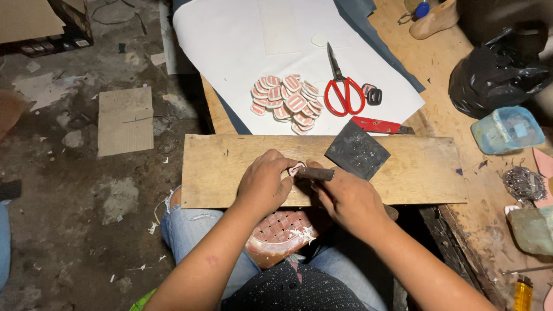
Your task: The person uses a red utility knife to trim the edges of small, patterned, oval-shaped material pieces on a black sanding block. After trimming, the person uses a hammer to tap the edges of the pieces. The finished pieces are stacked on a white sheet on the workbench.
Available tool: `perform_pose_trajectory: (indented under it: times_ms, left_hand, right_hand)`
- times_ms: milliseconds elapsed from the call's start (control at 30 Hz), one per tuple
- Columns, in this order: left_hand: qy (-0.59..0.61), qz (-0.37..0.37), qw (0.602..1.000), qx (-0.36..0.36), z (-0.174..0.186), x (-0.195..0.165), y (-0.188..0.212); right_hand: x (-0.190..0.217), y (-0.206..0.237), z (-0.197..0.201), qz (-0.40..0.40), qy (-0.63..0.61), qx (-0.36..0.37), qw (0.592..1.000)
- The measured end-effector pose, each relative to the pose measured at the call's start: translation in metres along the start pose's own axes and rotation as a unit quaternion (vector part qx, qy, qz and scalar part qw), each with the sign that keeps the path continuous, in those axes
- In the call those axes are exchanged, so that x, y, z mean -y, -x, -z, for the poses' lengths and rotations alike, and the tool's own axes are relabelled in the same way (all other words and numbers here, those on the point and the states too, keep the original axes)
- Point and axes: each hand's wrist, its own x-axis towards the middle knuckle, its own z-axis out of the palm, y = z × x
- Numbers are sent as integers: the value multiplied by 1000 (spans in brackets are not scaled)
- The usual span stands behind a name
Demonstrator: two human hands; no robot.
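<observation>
At the centre of the frame, the left hand (264,183) pinches a small pink-and-white patch (296,168) against the wooden board (230,167) lying across the person's lap, fingers clamped on it. The right hand (345,198) is closed around a dark-handled knife (315,173), its tip touching the patch, so the step in hand looks like trimming or skiving its edge. A careful stroke would call for a steady pinch and a shallow blade angle. Above, on white paper (230,46), lies a pile of similar patches (286,102) beside red scissors (344,92); a dark sharpening block (357,152) rests on the board.
</observation>
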Motion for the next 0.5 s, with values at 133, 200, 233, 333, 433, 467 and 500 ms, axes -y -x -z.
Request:
perform_pose_trajectory:
  times_ms: [133,200,233,333,433,467,500]
  left_hand:
    - [-4,12,1000,7,1,-1,-1]
    - [-8,9,1000,3,1,0,0]
    - [-11,4,1000,-2,1,-1,0]
    - [-19,-9,1000,-12,0,-2,2]
    - [-26,-19,999,-19,-1,-6,2]
    - [-27,-18,999,-20,-2,-8,4]
    - [-29,-18,999,-22,-3,-10,5]
  right_hand:
    - [-4,0,7,4,-25,-50,998]
    - [-3,4,7,1,-52,-101,994]
    - [-1,6,5,-10,-52,-84,995]
    - [1,12,-2,-38,-63,-57,996]
    - [-4,17,0,-39,-93,-89,991]
    - [-6,20,1,-37,-99,-108,989]
    - [-8,22,2,-33,-106,-125,986]
